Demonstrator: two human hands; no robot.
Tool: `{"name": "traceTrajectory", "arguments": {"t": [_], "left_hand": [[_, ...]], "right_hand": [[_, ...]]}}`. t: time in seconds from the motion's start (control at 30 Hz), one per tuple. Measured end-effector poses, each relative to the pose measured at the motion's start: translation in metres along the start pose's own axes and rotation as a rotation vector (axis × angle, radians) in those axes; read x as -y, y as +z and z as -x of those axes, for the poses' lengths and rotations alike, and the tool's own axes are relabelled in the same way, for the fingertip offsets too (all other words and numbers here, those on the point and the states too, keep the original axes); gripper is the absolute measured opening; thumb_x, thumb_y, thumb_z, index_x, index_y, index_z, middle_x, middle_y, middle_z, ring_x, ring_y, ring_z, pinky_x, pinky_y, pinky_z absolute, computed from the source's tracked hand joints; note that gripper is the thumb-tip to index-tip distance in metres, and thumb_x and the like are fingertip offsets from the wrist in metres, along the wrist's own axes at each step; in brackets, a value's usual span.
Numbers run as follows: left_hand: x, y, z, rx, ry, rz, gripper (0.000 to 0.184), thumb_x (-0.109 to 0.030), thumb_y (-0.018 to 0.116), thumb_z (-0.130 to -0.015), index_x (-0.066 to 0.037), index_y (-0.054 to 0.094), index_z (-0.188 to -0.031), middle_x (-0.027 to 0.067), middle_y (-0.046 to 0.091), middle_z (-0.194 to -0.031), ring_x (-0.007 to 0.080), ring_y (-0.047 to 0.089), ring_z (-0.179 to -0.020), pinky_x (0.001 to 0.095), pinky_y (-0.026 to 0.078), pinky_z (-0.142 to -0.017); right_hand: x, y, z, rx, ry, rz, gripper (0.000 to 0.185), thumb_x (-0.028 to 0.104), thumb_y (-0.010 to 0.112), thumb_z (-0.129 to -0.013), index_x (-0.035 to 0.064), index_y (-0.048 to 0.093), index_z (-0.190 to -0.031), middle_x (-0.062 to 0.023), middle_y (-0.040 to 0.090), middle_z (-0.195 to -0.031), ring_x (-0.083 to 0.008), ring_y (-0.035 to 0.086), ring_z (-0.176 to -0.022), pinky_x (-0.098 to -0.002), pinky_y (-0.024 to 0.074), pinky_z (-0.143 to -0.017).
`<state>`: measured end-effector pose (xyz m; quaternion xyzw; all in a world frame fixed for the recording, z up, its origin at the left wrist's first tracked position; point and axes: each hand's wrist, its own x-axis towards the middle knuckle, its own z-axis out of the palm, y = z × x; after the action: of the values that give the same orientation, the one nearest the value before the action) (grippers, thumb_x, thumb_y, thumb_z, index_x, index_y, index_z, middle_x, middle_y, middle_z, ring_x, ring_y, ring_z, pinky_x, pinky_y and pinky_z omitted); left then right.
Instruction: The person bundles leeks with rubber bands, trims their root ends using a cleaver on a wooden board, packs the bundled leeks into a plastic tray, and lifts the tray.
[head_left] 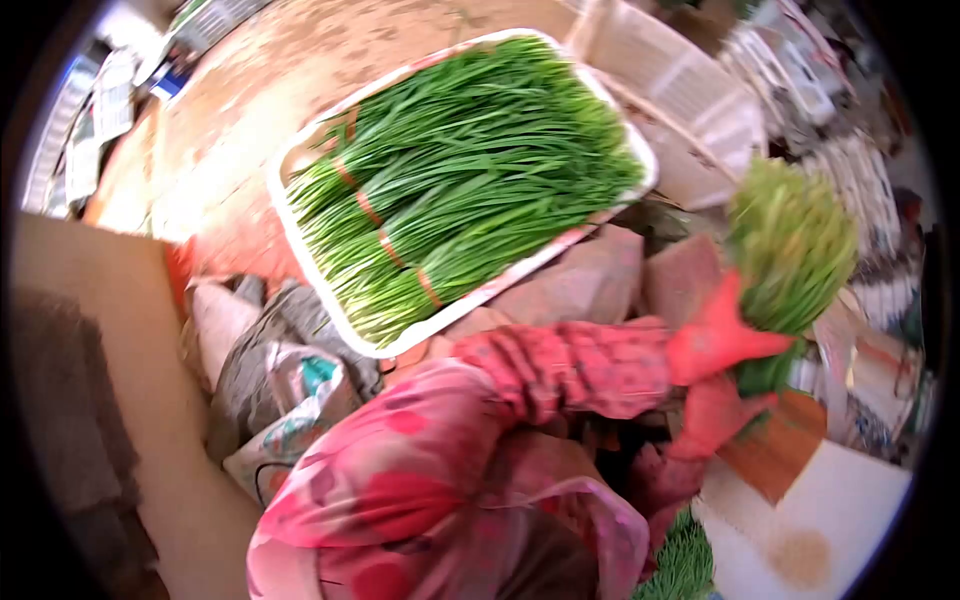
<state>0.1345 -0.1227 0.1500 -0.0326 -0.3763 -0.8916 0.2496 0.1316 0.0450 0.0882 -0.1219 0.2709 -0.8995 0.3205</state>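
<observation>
Left hand (728, 335) clasps green bunch (793, 245); half-curled right hand (716, 412) touches it.

The single view looks from the wearer's head, facing forward and steeply down through a wide, dark-edged lens, so close that a sleeve (400, 450) fills the near middle, with the hands (712, 345) right, tray (383, 350) beyond, and floor (215, 150) far left.

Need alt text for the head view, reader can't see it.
A person's red-gloved left hand grips a blurred bunch of greens at right, the right hand just below. Up and left, a white tray holds bundles tied with orange bands; more greens show at the bottom edge.
</observation>
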Motion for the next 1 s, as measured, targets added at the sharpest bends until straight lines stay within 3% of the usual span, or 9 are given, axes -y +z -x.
{"name": "traceTrajectory", "arguments": {"t": [0.03, 0.1, 0.2, 0.33, 0.4, 0.53, 0.73, 0.87, 1.0], "left_hand": [[0.004, -0.012, 0.01, 0.071, 0.006, -0.181, 0.076, -0.018, 0.078, -0.078, -0.003, 0.038, -0.141, 0.0123, 0.054, -0.131, 0.0246, 0.053, -0.118, 0.0376, 0.042, -0.102], [0.002, -0.056, 0.024, 0.19, -0.072, -0.432, 0.076, -0.02, 0.077, -0.08, -0.002, 0.037, -0.142, 0.0138, 0.052, -0.133, 0.0246, 0.052, -0.12, 0.0377, 0.042, -0.103], [0.013, -0.13, 0.013, 0.318, -0.27, -0.591, 0.076, -0.022, 0.076, -0.082, -0.002, 0.037, -0.144, 0.0161, 0.051, -0.136, 0.0246, 0.05, -0.124, 0.0377, 0.041, -0.105], [0.007, -0.129, 0.006, 0.421, -0.372, -0.605, 0.077, -0.025, 0.075, -0.084, -0.001, 0.036, -0.146, 0.0184, 0.049, -0.139, 0.0246, 0.048, -0.127, 0.0378, 0.04, -0.106], [-0.019, -0.1, 0.004, 0.365, -0.574, -0.373, 0.085, -0.029, 0.074, -0.084, -0.001, 0.027, -0.15, 0.0175, 0.043, -0.146, 0.0253, 0.045, -0.131, 0.0381, 0.034, -0.111], [0.006, -0.045, 0.015, 0.376, -0.508, -0.325, 0.088, -0.023, 0.08, -0.078, 0.0, 0.031, -0.147, 0.0144, 0.051, -0.135, 0.0202, 0.05, -0.123, 0.034, 0.038, -0.106], [0.025, -0.061, 0.021, -0.077, -0.796, -0.076, 0.025, -0.004, 0.067, -0.082, 0.0, 0.067, -0.107, 0.0072, 0.07, -0.095, 0.0188, 0.067, -0.083, 0.0323, 0.054, -0.08], [0.045, -0.072, 0.036, -0.096, -0.767, 0.076, 0.024, -0.001, 0.066, -0.082, -0.004, 0.068, -0.106, 0.0045, 0.071, -0.093, 0.0163, 0.067, -0.075, 0.0293, 0.056, -0.065], [0.044, -0.071, 0.039, -0.077, -0.832, 0.022, 0.026, 0.002, 0.061, -0.081, 0.001, 0.065, -0.107, 0.008, 0.07, -0.097, 0.0198, 0.067, -0.081, 0.032, 0.056, -0.075]], "right_hand": [[-0.007, 0.017, -0.014, -0.205, -0.197, -0.403, 0.087, 0.066, 0.053, -0.085, 0.0091, 0.034, -0.148, -0.0143, 0.034, -0.152, -0.0332, 0.031, -0.139, -0.0499, 0.0194, -0.117], [-0.019, 0.056, -0.03, 0.218, -0.112, -0.579, 0.076, 0.058, 0.05, -0.091, 0.0078, 0.037, -0.146, -0.0159, 0.036, -0.15, -0.0297, 0.034, -0.137, -0.0497, 0.0222, -0.116], [0.0, 0.003, -0.028, -0.369, -0.417, 0.256, 0.05, 0.044, 0.047, -0.097, 0.0019, 0.056, -0.122, -0.0149, 0.065, -0.111, -0.0297, 0.065, -0.095, -0.0409, 0.0544, -0.087], [0.018, 0.05, -0.005, -0.277, -0.321, 0.435, 0.044, 0.037, 0.054, -0.096, 0.0004, 0.059, -0.12, -0.0135, 0.066, -0.11, -0.0277, 0.067, -0.089, -0.0365, 0.0553, -0.083], [0.021, 0.054, -0.024, -0.686, -0.459, 0.63, 0.039, 0.023, 0.061, -0.093, 0.0, 0.057, -0.124, -0.0116, 0.066, -0.113, -0.0245, 0.066, -0.092, -0.0334, 0.0535, -0.083], [-0.004, 0.074, -0.033, -0.805, -0.42, 0.842, 0.042, 0.004, 0.066, -0.086, -0.0009, 0.055, -0.125, -0.0066, 0.066, -0.112, -0.0163, 0.062, -0.098, -0.0285, 0.0487, -0.086], [-0.026, 0.05, -0.007, -0.967, -0.471, 0.695, 0.034, 0.004, 0.065, -0.084, -0.0018, 0.06, -0.117, -0.0043, 0.066, -0.107, -0.0141, 0.061, -0.094, -0.0285, 0.0485, -0.084], [-0.038, 0.029, 0.018, -0.988, -0.53, 0.582, 0.027, 0.011, 0.066, -0.083, 0.0002, 0.065, -0.107, -0.0059, 0.067, -0.101, -0.0173, 0.064, -0.089, -0.0304, 0.0512, -0.08], [-0.037, 0.033, 0.028, -0.974, -0.513, 0.587, 0.027, 0.012, 0.067, -0.083, -0.0003, 0.065, -0.108, -0.0055, 0.067, -0.102, -0.0164, 0.063, -0.089, -0.0302, 0.0507, -0.081]]}}
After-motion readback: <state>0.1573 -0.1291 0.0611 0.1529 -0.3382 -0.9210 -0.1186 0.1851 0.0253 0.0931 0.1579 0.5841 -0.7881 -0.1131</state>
